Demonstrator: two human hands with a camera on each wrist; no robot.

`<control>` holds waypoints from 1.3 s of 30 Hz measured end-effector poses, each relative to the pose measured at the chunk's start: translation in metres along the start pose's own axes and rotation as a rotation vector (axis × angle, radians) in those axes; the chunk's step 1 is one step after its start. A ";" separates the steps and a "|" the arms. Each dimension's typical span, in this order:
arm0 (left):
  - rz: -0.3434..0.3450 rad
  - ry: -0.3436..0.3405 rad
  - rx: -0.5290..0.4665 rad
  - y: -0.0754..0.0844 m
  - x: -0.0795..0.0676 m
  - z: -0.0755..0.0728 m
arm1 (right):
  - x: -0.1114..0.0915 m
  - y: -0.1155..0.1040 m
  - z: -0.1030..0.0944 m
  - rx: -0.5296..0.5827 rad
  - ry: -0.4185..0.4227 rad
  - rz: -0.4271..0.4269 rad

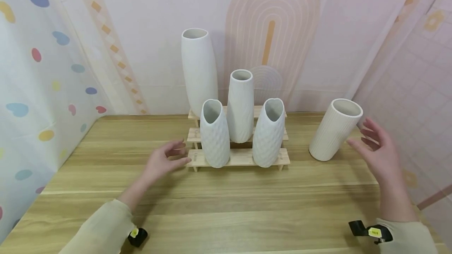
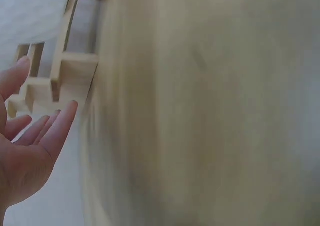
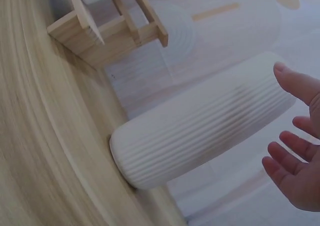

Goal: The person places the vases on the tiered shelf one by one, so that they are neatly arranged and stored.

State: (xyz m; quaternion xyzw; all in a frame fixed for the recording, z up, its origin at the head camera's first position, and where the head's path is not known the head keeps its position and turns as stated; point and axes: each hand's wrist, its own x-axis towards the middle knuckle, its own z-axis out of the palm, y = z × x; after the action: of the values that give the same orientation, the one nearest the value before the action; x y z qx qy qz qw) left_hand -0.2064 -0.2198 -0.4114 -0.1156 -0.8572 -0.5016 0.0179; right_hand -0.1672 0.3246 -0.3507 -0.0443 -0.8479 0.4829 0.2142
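Note:
A white ribbed cylindrical vase (image 1: 332,134) stands on the table, right of a stepped wooden stand. My right hand (image 1: 383,154) is just beside this vase, fingers spread and loosely bent; in the right wrist view a gap separates the fingertips from the ribbed side (image 3: 200,131). At the left end of the stand (image 1: 240,157), my left hand (image 1: 166,160) has its fingers extended and holds nothing. Whether its thumb touches the lowest step, I cannot tell. On the stand are a tall smooth vase (image 1: 200,73), a slimmer vase (image 1: 241,109) and two dimpled vases (image 1: 215,144).
The wooden table (image 1: 226,211) reaches a patterned cloth backdrop (image 1: 159,50) behind the stand. More patterned cloth hangs along the left and right sides. Black straps with yellow labels are on both wrists (image 1: 137,236).

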 end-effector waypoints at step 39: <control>-0.104 -0.018 -0.081 -0.003 0.001 0.022 | 0.029 0.003 0.041 0.094 -0.043 -0.001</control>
State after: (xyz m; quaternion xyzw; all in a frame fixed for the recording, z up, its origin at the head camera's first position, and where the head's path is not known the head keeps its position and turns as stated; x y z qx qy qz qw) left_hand -0.2063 -0.2020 -0.4248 -0.0760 -0.8412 -0.5349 -0.0209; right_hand -0.2101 0.3012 -0.3620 -0.0236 -0.8288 0.5229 0.1981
